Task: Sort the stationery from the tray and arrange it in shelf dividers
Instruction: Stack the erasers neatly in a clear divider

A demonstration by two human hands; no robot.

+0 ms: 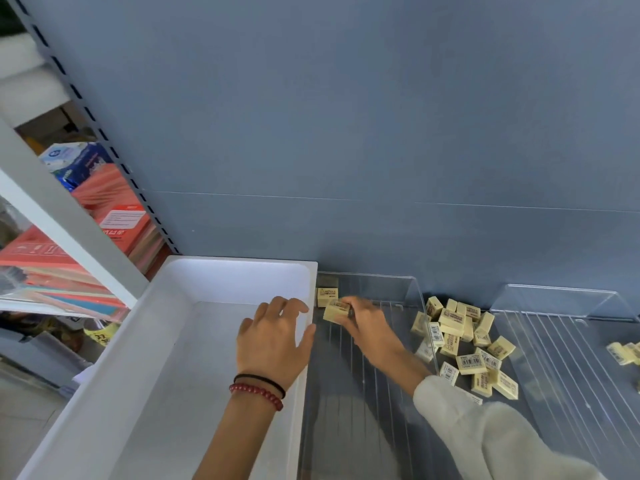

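A white tray stands on the shelf at the left, and its inside looks bare. My left hand rests on the tray's right rim with the fingers spread. My right hand pinches a cream eraser low in the leftmost clear divider lane, next to another eraser standing at the lane's back corner. A heap of several cream erasers lies in the neighbouring lane to the right.
Clear plastic dividers separate the lanes on the blue shelf. A few more erasers lie at the far right. Red and orange notebooks are stacked on the shelf unit to the left. The blue back panel rises behind.
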